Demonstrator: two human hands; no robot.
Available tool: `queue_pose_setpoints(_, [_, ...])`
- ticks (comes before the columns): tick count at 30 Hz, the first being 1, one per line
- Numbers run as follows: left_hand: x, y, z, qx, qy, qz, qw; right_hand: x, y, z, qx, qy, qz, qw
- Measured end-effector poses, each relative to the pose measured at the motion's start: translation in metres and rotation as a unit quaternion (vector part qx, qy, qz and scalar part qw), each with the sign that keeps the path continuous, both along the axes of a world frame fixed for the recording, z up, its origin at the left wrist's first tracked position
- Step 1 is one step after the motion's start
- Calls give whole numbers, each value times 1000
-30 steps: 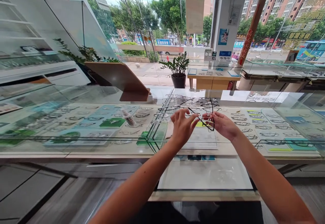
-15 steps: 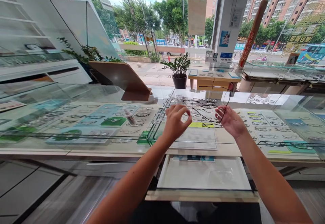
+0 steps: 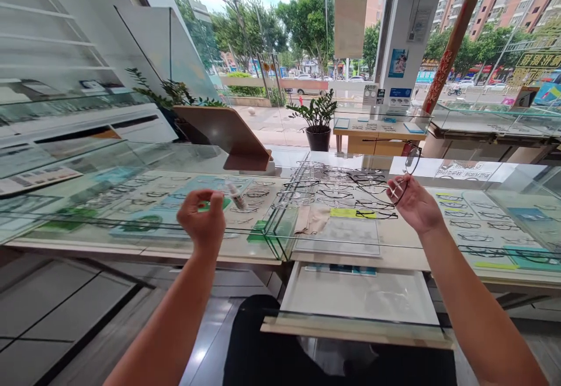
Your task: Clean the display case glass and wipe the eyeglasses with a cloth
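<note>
My right hand [image 3: 415, 204] grips a dark-framed pair of glasses [image 3: 412, 161] by its near part, holding it upright above the glass counter. A clear lens with a white cross mark shows near the fingertips. My left hand [image 3: 201, 218] is over the left part of the counter, its fingers curled together; whether anything small is in them is hidden. Beside it stands a small white bottle [image 3: 236, 196]. Several rows of glasses [image 3: 335, 186] lie between the hands, with a beige cloth [image 3: 312, 220] and a white tray [image 3: 355, 237] nearer to me.
An open white drawer [image 3: 357, 301] juts out below the counter [image 3: 405, 246]. A brown board [image 3: 223, 132] leans at the back left. Further off are a potted plant [image 3: 318, 126] and a wooden table [image 3: 377, 141]. More glasses lie in the right display [image 3: 477, 222].
My left hand has moved left, away from the middle rows of glasses, uncovering the beige cloth. The view has shifted slightly left. My right hand still holds the dark glasses.
</note>
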State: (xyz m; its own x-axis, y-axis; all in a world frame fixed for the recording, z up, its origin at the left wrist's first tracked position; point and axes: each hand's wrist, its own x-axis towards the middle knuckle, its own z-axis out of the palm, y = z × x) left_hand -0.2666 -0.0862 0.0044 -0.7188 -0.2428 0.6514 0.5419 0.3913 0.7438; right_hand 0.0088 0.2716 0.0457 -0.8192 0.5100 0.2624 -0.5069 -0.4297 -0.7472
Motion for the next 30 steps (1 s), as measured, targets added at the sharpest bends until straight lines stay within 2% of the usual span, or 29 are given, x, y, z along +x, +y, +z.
queue_pose_setpoints(4, [-19, -5, -22, 8, -31, 19, 999, 3, 5, 3, -15, 1, -12, 1000])
queue_pose_setpoints(8, [-34, 3, -41, 3, -113, -26, 993, 4, 13, 0, -9, 5, -21, 1000])
queue_pose_setpoints(12, [-44, 10, -50, -6, -144, -69, 987, 4, 19, -3, 3, 9, -24, 1000])
queue_pose_setpoints(18, [-51, 13, -56, -52, -183, -80, 979, 3, 19, -7, 34, -2, -42, 999])
queue_pose_setpoints(23, [-51, 12, -55, -97, -218, -68, 969, 3, 13, -4, 51, -2, -46, 998])
queue_pose_setpoints(27, [-50, 9, -50, -97, -220, -86, 967, 3, 6, 0, 63, -12, -58, 996])
queue_pose_setpoints(30, [-49, 11, -48, -81, -205, -124, 968, 1, 1, 1, 73, -17, -63, 995])
